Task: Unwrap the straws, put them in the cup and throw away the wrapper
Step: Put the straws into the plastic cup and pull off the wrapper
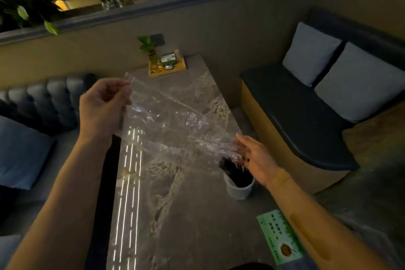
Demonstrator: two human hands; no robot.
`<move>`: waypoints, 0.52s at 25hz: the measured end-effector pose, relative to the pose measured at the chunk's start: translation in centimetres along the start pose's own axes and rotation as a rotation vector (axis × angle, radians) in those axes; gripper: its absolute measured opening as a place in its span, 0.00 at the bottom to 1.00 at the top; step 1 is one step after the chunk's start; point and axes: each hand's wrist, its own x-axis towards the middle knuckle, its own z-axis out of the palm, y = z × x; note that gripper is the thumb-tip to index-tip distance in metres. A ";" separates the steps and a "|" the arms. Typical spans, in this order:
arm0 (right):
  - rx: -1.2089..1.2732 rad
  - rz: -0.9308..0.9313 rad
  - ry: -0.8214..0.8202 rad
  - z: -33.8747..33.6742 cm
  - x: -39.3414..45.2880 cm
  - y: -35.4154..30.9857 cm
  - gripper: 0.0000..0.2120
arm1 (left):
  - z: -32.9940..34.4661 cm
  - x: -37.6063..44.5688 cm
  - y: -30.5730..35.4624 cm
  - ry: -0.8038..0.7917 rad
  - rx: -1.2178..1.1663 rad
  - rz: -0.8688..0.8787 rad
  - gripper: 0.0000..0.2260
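A clear, crinkled plastic wrapper (175, 120) is stretched in the air above the table. My left hand (103, 105) pinches its upper left corner. My right hand (256, 158) holds its lower right end, fingers partly spread, just above the cup. A white cup (240, 188) stands near the table's right edge with a bundle of dark straws (234, 173) leaning inside it. The wrapper looks empty.
The grey marble table (175, 215) carries a yellow tray (167, 67) with a small plant at its far end and a green card (280, 237) at the near right edge. A tufted sofa (54, 98) lies left, a bench with pale cushions (341, 72) right.
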 end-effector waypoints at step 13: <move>-0.321 0.246 -0.048 7.8 0.7 11.2 0.12 | -12.1 -17.5 -21.5 0.386 0.065 -0.780 0.04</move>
